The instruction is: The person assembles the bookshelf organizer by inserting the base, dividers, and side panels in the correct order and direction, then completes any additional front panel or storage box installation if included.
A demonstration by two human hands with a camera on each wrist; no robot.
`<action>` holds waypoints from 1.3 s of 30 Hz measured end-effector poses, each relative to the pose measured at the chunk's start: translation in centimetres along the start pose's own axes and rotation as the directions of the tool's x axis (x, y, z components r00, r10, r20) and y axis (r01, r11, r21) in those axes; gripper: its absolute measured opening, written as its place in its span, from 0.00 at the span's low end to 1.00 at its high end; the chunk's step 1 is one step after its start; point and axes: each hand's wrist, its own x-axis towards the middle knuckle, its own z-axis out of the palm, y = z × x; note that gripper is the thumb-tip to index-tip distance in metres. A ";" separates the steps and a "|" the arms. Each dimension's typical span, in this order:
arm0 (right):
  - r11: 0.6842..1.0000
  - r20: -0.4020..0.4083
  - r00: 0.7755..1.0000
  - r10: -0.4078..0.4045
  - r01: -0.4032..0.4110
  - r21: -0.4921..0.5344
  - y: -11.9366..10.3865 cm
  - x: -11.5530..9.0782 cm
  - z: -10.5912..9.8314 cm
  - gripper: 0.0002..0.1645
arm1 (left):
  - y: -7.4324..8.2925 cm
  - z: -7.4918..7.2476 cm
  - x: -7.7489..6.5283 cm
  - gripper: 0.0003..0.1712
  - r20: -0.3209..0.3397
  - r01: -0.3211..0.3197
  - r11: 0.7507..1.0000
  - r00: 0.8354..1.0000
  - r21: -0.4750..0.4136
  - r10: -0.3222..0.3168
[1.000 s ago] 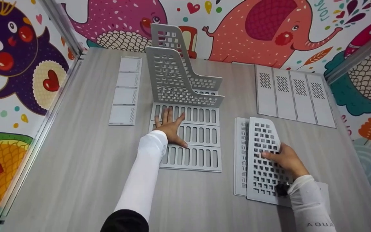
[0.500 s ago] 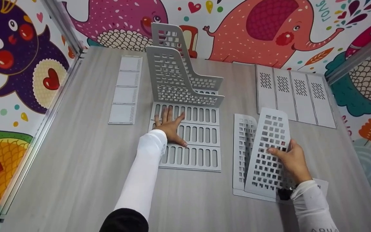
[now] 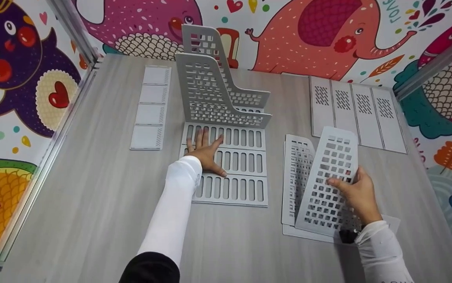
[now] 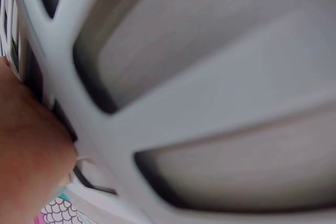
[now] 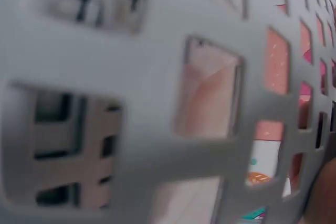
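At a wood-grain table [image 3: 104, 196] backed by a cartoon-animal wall [image 3: 277, 55], a person's right hand [image 3: 357, 192] grips a gray perforated panel [image 3: 325, 173] at near right, thumb on the upper face, other fingers mostly hidden past the right edge. Panel is tilted over a second perforated pc. [image 3: 287, 188]; whether its near end touches that pc., can't tell. Left hand [image 3: 206, 156], fingers spread wide, rests on a slotted panel [image 3: 207, 175] at center, just nearer than two upright side walls [image 3: 206, 84]. At far left lies a white four-part strip [image 3: 149, 114]; at far right, a group of white panels w/ slanted vents [image 3: 361, 122].

Held panel looks thin, light & stiff, prob. plastic (a guess from looks alone). Smooth faces may slip vs. bare fingers, and narrow bars betw. holes would likely be the first to crack if bent. Best hold, by that judgment: the solid long rim, approx. mid-length, thumb on one face & fingers on the other, w/o squeezing any single bar.
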 end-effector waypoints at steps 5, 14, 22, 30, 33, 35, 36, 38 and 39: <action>0.997 -0.018 0.998 -0.061 0.060 -0.040 -1.7 -1.1 -0.2 0.33 | 0.0 0.1 0.4 0.73 0.008 0.006 1.000 1.000 0.002 -0.006; 0.974 -0.218 0.968 -0.121 0.159 0.162 -3.5 -1.9 0.2 0.29 | -0.2 0.3 0.3 0.73 0.009 0.008 1.000 1.000 -0.003 -0.008; 0.771 -0.188 0.887 -0.422 0.460 0.441 -2.9 -2.1 0.6 0.27 | 0.1 0.1 -0.1 0.72 -0.001 -0.012 1.000 1.000 -0.004 0.012; 0.877 -0.080 0.919 -0.387 0.393 0.277 -1.5 -2.9 -0.3 0.30 | 0.2 0.0 -0.2 0.71 0.005 -0.012 1.000 1.000 -0.019 0.012; 0.922 -0.037 0.925 -0.377 0.379 0.083 -0.7 -3.2 -0.8 0.27 | 0.2 0.1 0.0 0.71 0.011 -0.016 1.000 1.000 -0.017 0.016; 0.920 -0.022 0.920 -0.390 0.389 -0.036 -0.3 -3.2 -1.0 0.22 | 0.2 0.1 0.1 0.71 0.010 -0.014 1.000 1.000 -0.012 0.014; 0.915 -0.016 0.917 -0.400 0.397 -0.074 -0.2 -3.1 -1.1 0.21 | 0.1 0.1 0.1 0.71 0.009 -0.009 1.000 1.000 -0.010 0.010; 0.906 -0.015 0.910 -0.415 0.411 -0.106 -0.2 -2.7 -1.2 0.18 | 0.1 0.1 0.2 0.72 0.010 0.003 1.000 1.000 -0.006 -0.003; 0.903 -0.018 0.907 -0.421 0.417 -0.105 -0.2 -2.5 -1.2 0.17 | 0.1 0.1 0.2 0.72 0.012 0.009 1.000 1.000 -0.007 -0.009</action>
